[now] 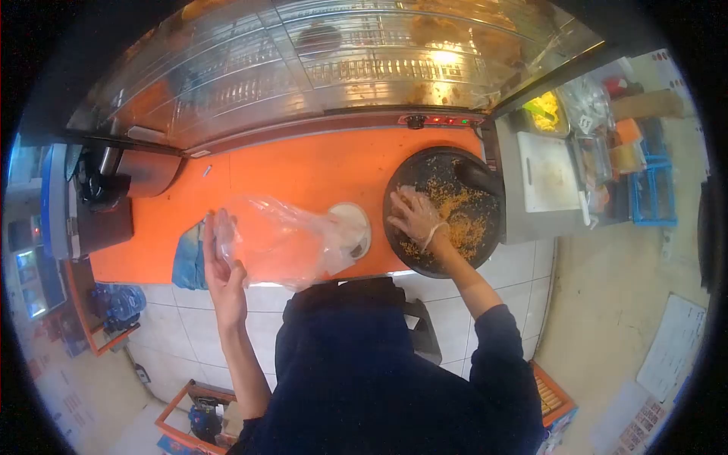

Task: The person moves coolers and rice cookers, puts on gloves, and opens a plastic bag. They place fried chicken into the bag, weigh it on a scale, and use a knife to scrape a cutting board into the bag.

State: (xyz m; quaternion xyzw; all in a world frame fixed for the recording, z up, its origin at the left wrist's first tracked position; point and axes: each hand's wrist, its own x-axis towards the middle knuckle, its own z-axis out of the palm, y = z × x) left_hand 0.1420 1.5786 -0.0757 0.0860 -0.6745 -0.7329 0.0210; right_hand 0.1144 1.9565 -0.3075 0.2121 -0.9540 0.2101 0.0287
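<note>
My left hand [225, 269] is at the left of the orange counter, fingers stretched upward and thumb apart. A clear plastic bag [284, 239] hangs from it and spreads to the right. The bag's far end lies against a round white container [350, 227], partly covering it. My right hand [415, 218], in a clear plastic glove, rests on a round black tray [402, 163]. Golden crumbs [459, 220] are scattered over the tray. The right fingers are spread and touch the crumbs at the tray's left side; their tips are blurred.
A glass display case [326, 68] runs along the counter's [303, 167] back. At right are a white cutting board [546, 172], a pan of yellow food [544, 112] and blue baskets [652, 193]. Blue cloth [191, 258] lies by the left front edge. A dark object [476, 178] overlaps the tray.
</note>
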